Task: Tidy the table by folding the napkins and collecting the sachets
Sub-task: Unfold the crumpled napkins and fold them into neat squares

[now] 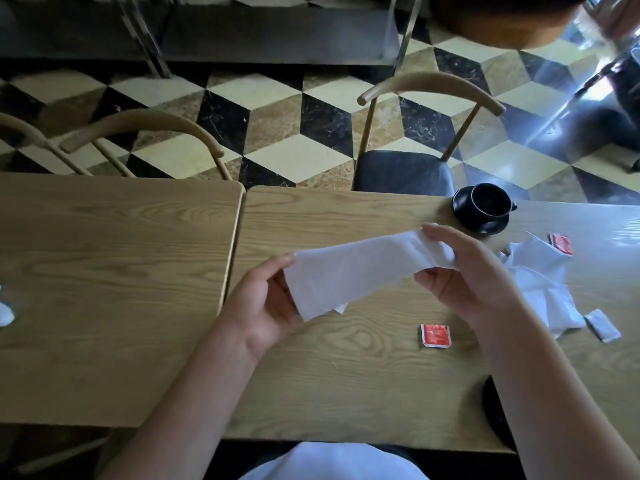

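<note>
In the head view, we hold one white napkin (363, 271) in the air above the near part of the right table (346, 375), stretched as a long strip between both hands. Our left hand (266, 306) pinches the left end, with the thumb under and the fingers curled behind the paper. Our right hand (460, 275) pinches the right end between the thumb and the bent fingers.

We judge the napkin to be very light, thin and soft. It has no stiffness of its own, so it sags if we do not keep it tight, and it can tear when pulled too strongly. The best places to hold are the two short ends or the corners.

A crumpled napkin (540, 285) lies to the right. A red sachet (435, 335) lies near, another red sachet (561, 244) lies far right, and a white sachet (602, 325) is just beside the crumpled napkin. These look small, flat and perhaps slippery.
</note>
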`<action>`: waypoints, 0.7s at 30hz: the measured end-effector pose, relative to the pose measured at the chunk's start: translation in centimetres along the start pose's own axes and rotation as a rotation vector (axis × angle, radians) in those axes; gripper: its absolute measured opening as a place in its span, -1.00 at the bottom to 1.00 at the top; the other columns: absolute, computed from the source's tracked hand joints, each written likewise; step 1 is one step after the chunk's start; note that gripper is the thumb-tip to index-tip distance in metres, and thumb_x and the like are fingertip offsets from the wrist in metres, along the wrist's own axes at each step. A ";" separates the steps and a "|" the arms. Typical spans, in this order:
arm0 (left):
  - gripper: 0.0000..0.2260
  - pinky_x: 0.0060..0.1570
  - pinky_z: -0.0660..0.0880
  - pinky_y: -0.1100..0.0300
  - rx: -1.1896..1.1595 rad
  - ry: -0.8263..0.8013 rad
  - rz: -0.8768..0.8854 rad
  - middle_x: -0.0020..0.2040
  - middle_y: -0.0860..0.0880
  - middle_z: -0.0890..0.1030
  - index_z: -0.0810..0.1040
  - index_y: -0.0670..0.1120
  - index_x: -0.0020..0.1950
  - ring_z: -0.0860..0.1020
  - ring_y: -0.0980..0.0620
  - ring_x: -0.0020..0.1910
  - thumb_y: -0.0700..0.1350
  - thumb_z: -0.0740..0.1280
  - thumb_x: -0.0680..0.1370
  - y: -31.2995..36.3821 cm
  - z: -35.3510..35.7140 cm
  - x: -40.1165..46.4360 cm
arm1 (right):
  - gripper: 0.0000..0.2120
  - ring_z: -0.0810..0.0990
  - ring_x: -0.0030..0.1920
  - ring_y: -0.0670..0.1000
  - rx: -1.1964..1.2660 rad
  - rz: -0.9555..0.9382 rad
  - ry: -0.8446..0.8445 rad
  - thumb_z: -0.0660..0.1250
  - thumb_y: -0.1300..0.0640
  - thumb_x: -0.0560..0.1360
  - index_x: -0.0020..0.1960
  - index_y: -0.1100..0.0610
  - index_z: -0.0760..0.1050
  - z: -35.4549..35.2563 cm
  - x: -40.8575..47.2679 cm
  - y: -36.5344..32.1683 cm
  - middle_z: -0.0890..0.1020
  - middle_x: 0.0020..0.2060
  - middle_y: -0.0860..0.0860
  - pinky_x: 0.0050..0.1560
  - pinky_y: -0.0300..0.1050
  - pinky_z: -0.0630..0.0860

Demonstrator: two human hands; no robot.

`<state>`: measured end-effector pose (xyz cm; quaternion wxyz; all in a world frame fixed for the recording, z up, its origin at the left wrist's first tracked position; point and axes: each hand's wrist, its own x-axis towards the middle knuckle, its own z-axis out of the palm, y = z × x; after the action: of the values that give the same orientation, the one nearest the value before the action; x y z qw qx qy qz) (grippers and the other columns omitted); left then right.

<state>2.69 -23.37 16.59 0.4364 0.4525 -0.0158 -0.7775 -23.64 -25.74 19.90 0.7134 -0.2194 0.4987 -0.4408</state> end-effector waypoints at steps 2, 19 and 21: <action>-0.75 -0.18 0.67 0.03 0.082 -0.039 0.021 -0.07 -0.13 0.68 0.65 -0.18 0.03 0.69 -0.07 -0.15 -0.16 0.46 0.37 1.5 0.7 0.1 | -0.69 0.64 -0.40 -0.06 0.006 -0.025 0.021 0.36 0.14 0.56 -0.33 0.09 0.70 0.4 -0.2 -0.6 0.66 -0.37 0.01 -0.42 -0.23 0.57; -0.75 -0.18 0.63 0.19 0.302 -0.257 0.484 -0.17 -0.07 0.59 0.62 -0.11 0.16 0.46 0.00 -0.19 -0.33 0.32 0.54 10.8 9.5 1.4 | -0.79 0.60 -0.33 -0.09 -0.072 -0.241 0.001 0.39 0.18 0.53 -0.25 0.05 0.70 3.2 2.3 -8.4 0.65 -0.28 -0.01 -0.36 -0.25 0.53; -0.74 -0.17 0.63 0.17 0.348 -0.279 0.513 -0.15 -0.04 0.62 0.65 -0.07 0.16 0.47 -0.01 -0.18 -0.31 0.35 0.53 9.5 7.9 0.7 | -0.82 0.60 -0.32 -0.09 -0.081 -0.252 0.016 0.40 0.20 0.53 -0.21 0.07 0.69 2.4 1.6 -7.0 0.65 -0.28 -0.01 -0.38 -0.23 0.53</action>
<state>3.23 -32.64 24.80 0.5278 0.3905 -0.3211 -0.6826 -24.17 -31.03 25.37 0.6390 -0.3055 0.4902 -0.5080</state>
